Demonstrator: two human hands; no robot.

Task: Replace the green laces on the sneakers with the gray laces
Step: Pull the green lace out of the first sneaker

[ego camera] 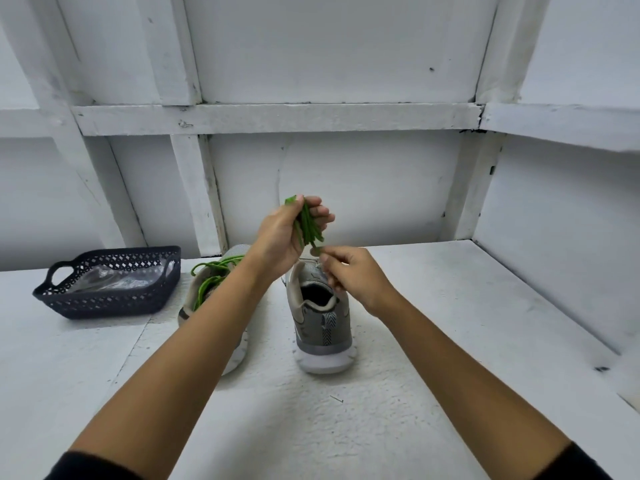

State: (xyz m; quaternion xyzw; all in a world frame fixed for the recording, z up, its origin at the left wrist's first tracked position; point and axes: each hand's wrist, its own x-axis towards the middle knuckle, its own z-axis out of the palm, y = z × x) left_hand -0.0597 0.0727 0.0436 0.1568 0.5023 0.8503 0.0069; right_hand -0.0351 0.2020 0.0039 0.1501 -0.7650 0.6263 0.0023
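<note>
One table (450, 341). One basket (104, 303), nine o'clock of the shoes, contents unclear. Two sneakers: left sneaker (237, 355) carrying the fitted green lace (207, 282), right sneaker (322, 327) at its three o'clock. Two hands: my left hand (280, 237) clenches the loose green lace (306, 223), folded, at twelve o'clock; my right hand (353, 275) pinches its tail. Risk: if my grip slackens, the bundle unravels and tangles; gray laces unseen

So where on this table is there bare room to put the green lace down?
Bare table right of the right sneaker, up to the wall, and on the near side of both sneakers. Crowded between basket and left sneaker.
</note>
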